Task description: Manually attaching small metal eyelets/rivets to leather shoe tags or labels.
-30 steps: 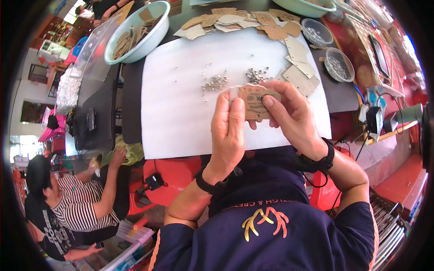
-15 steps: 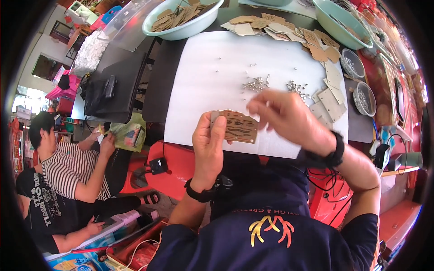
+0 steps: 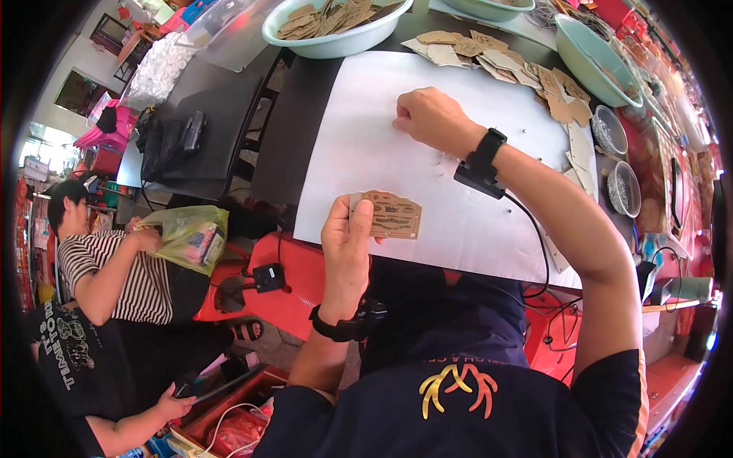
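Observation:
My left hand (image 3: 347, 248) grips a small brown printed card (image 3: 396, 217) with a curved top edge, thumb across its left end. Above the near part of the white sheet (image 3: 359, 145), the card is tilted toward me. Farther out, my right hand (image 3: 435, 118) is over the sheet, apart from the card, its fingers curled and pressed together. Anything pinched in them is too small or hidden to make out. A few tiny silvery metal pieces (image 3: 440, 161) show beside my right wrist; my arm and its black wristband hide the area where more lay.
Stacked brown and pale cards (image 3: 496, 57) lie along the sheet's far right. A light green basin (image 3: 343, 42) of cards stands far left, another basin (image 3: 603, 65) far right. Two clear bowls (image 3: 624, 189) hold small metal parts. Two other people sit left, one holding a yellow-green bag (image 3: 191, 237).
My right hand has moved left and away from me, from beside the card to farther out over the sheet. My left hand still holds the card. The view has shifted slightly.

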The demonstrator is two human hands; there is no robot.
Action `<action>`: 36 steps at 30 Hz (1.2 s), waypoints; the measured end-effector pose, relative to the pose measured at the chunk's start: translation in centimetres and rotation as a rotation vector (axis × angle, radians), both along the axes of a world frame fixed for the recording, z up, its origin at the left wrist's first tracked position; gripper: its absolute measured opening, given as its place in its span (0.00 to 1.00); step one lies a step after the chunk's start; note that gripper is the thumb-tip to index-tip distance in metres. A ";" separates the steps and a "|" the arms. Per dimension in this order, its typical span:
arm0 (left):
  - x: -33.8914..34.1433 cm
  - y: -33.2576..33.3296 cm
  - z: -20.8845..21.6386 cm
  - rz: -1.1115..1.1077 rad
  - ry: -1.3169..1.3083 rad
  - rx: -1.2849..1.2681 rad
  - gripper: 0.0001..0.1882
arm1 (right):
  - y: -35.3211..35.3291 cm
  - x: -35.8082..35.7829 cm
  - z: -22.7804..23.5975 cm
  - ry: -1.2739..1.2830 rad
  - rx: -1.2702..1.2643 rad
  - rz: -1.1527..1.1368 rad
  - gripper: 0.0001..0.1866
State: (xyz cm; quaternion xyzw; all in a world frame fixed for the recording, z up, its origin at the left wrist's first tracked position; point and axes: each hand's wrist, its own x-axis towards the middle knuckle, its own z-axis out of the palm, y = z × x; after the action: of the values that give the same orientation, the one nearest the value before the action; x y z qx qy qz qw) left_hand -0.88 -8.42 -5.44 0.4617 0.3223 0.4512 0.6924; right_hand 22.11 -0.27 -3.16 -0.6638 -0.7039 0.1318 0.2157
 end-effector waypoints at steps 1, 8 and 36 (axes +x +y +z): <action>0.0 0.0 -0.1 -0.011 0.001 0.001 0.11 | 0.3 -0.1 -0.4 -0.042 0.022 -0.007 0.08; 0.0 0.3 0.2 0.003 0.020 0.000 0.10 | 1.8 -0.7 -0.4 -0.145 -0.036 0.005 0.08; 7.5 -2.6 5.3 -0.451 0.244 0.440 0.09 | -14.4 6.6 6.0 1.024 -0.583 0.097 0.09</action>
State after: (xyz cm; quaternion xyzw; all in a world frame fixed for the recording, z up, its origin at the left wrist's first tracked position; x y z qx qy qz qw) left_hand 6.66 -11.02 -0.17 0.7105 0.1872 0.2868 0.6147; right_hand 28.74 -14.66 2.81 -0.5147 -0.4742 0.6333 0.3305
